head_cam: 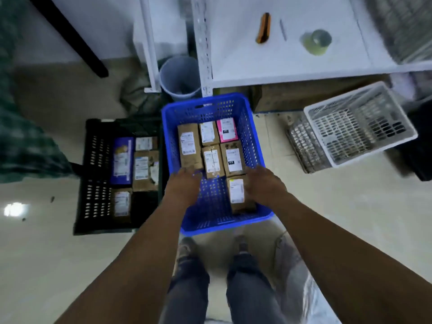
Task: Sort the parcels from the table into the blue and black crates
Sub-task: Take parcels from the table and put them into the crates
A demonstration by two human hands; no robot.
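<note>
The blue crate stands on the floor in front of my feet and holds several labelled parcels, brown ones and a pink one. Both my hands reach down into it. My left hand has straight fingers touching the near end of a tall brown parcel. My right hand lies against the right edge of a brown parcel at the crate's near right, its fingers bent over that edge. The black crate sits to the left and holds several parcels, one of them purple.
A white shelf table stands behind the blue crate with an orange-black tool and a greenish jar on it. A white crate lies tilted on the right, and a grey bucket stands behind the crates.
</note>
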